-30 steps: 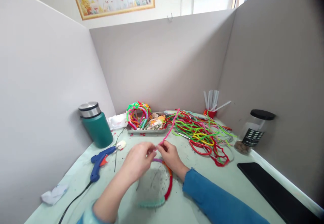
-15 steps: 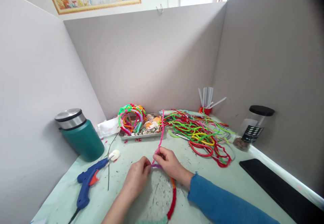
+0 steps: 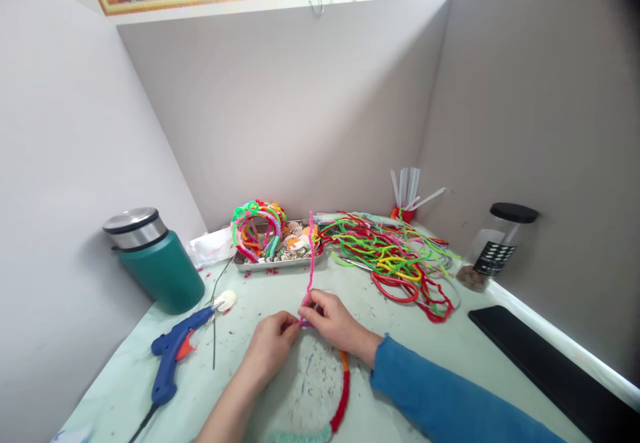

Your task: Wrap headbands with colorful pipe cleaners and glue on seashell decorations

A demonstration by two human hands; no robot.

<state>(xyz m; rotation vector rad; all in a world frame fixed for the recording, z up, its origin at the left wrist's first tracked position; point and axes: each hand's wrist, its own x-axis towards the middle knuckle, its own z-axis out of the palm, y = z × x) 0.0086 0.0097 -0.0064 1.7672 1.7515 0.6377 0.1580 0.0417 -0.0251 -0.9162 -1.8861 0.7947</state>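
Well to the left of the left fingers [image 3: 287,324], a squat green bottle [image 3: 163,273] with a smooth coat and a brushed-metal cap stands on the worktop [image 3: 250,416]. Nearer to those fingers, a blue plastic glue gun [image 3: 169,361] with an orange trigger lies on its side, its nozzle at a flat, pale round disc [image 3: 227,301]. Beyond the left fingers, a shallow metal tray [image 3: 280,266] carries a bunch of fuzzy, many-coloured rings [image 3: 276,219] and a heap of small flat pieces [image 3: 299,243].

The left fingers are pinched together on the lower end of a furry pink strand [image 3: 312,256], where it meets the purple end of a curved band [image 3: 343,399]. The right fingers [image 3: 318,296], also drawn together, grip the pink strand a little higher; its free end rises upright beyond them. The band bends under the right hand and back toward the wearer in orange, red and tufted pale green.

To the right of and beyond the right fingers sprawls a tangle of soft, bendy strands [image 3: 370,243], with red-handled scissors [image 3: 395,288] at its near edge. Behind it, a red cup [image 3: 406,215] holds straight translucent sticks [image 3: 411,186]. Well right are a clear jar [image 3: 487,249] with a black lid and a flat, black, matte slab [image 3: 545,369].
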